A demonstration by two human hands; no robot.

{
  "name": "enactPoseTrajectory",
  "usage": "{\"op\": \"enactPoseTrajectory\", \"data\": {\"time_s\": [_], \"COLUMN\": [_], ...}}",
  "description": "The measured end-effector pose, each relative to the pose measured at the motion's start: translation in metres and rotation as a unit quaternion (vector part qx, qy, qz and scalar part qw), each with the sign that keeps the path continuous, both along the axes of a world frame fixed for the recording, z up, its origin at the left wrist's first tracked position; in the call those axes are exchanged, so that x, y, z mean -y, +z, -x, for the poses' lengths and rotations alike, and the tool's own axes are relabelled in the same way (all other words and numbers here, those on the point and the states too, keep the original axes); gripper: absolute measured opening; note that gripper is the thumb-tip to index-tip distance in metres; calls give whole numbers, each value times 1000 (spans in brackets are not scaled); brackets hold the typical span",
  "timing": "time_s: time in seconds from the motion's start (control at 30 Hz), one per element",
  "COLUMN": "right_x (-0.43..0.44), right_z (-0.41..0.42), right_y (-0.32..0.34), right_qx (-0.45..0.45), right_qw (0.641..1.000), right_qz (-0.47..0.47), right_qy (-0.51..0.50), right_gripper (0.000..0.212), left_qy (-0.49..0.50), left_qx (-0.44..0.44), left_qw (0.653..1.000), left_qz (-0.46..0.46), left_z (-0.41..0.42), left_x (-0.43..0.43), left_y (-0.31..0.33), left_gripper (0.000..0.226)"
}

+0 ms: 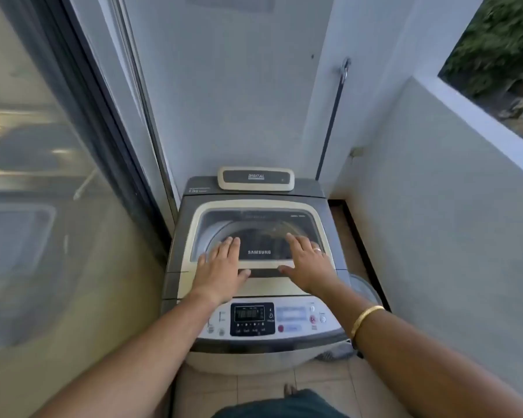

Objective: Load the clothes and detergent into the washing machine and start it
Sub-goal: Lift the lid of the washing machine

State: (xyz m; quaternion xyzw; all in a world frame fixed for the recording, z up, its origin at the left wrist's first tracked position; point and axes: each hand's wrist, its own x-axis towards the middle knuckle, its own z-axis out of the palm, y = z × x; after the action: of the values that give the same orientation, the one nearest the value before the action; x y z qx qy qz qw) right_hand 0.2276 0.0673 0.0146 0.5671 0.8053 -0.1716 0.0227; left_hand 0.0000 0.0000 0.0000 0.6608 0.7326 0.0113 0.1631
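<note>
A grey and cream top-loading washing machine stands in a narrow balcony corner with its lid closed. Through the lid's tinted window I see the drum rim; what lies inside is unclear. My left hand rests flat on the lid's left front, fingers spread. My right hand lies flat on the right front, a ring on one finger and a gold bangle on the wrist. The control panel with a lit display sits below my hands. No clothes or detergent are visible.
A glass sliding door runs along the left. A white parapet wall closes the right side, and a rod leans in the back corner. A pale round basin sits on the floor right of the machine.
</note>
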Motion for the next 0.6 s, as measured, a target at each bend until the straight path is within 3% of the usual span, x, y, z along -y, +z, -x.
{"op": "enactPoseTrajectory", "data": {"time_s": [0.17,0.3,0.43,0.53,0.6], "right_x": [2,4,-3,-6,-9], "right_z": [-2,1,2,2,-1], "right_y": [-18,-22,-16,4,22], "right_qx": [37,32,33,47,40], "right_qw": [998,999,998,996,996], "right_qz": [44,20,42,65,63], "right_qy": [7,31,33,46,52], "right_gripper": [65,38,29,25,22], "left_qy": [-22,-31,-49,-59,-80], "left_qx": [-22,-30,-41,8,30], "left_qw": [999,999,997,993,989], "left_qz": [23,15,40,105,121], "left_z": [-1,-5,-4,4,11], "left_x": [1,1,-6,-18,-23], "left_y": [-15,-7,2,23,37], "left_gripper": [59,49,34,21,27]}}
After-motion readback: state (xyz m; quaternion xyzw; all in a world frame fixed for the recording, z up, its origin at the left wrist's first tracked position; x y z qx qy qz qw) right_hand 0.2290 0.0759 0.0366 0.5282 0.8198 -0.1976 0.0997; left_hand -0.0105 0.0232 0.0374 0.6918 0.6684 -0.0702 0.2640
